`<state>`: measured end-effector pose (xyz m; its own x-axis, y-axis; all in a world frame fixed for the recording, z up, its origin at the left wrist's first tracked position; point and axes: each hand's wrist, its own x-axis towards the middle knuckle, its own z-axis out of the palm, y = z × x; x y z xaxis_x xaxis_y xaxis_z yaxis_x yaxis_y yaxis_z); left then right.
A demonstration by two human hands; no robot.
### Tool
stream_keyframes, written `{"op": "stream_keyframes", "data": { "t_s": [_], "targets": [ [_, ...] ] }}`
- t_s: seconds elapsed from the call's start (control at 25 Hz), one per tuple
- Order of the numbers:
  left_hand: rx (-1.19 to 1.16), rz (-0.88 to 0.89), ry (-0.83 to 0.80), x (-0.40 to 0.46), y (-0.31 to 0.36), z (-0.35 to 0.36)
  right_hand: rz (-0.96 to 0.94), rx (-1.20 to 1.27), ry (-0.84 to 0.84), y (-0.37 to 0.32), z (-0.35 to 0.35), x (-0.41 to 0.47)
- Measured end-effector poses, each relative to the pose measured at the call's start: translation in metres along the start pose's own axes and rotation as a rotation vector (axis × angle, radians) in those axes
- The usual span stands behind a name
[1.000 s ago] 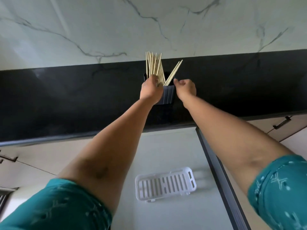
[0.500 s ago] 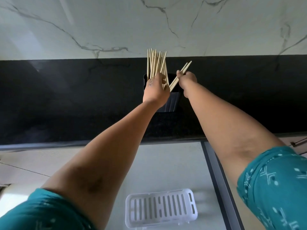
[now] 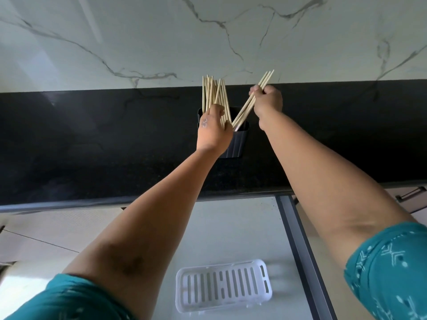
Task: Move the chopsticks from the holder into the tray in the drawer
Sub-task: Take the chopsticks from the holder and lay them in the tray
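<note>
left hand (image 3: pixel 213 130) covers front left of holder (image 3: pixel 236 144); lower ends of its chopstick bundle (image 3: pixel 213 93) hidden behind fingers. right hand (image 3: pixel 268 101) hides middle of slanted chopsticks (image 3: pixel 245 110). both sleeves (image 3: pixel 392 269) cut off at bottom edge. drawer (image 3: pixel 298 248) front out of frame.

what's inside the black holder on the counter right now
Wooden chopsticks stand in the black holder, gripped by the left hand. The right hand lifts a few out. Its bottom is hidden.

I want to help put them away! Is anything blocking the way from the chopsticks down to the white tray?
Nothing visible. The tray lies empty in the open drawer, below the chopsticks in both hands.
</note>
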<state>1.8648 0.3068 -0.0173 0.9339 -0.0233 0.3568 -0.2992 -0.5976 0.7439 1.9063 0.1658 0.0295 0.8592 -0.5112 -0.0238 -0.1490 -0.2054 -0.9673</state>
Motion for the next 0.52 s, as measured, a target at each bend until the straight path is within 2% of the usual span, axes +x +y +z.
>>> {"op": "stream_keyframes", "data": {
  "t_s": [0.12, 0.24, 0.32, 0.4, 0.48, 0.52],
  "targets": [
    [-0.003, -0.011, -0.083, -0.009, 0.032, -0.004, -0.300, -0.128, 0.145, -0.037, -0.017, -0.035],
    [-0.119, -0.016, -0.050, -0.017, 0.081, -0.021, -0.647, -0.182, 0.242, -0.069, -0.031, -0.094],
    [-0.377, -0.060, -0.017, -0.032, 0.108, -0.038, -0.830, -0.147, 0.208, -0.075, -0.040, -0.135],
    [-0.789, -0.087, -0.045, -0.067, 0.109, -0.047, -0.883, -0.160, -0.006, -0.054, -0.048, -0.170],
    [-1.128, -0.276, -0.087, -0.119, 0.082, -0.042, -0.688, -0.280, -0.360, -0.007, -0.055, -0.203],
    [-1.217, -0.457, -0.109, -0.145, 0.058, -0.034, -0.529, -0.377, -0.524, 0.026, -0.060, -0.221]
  ]
}}
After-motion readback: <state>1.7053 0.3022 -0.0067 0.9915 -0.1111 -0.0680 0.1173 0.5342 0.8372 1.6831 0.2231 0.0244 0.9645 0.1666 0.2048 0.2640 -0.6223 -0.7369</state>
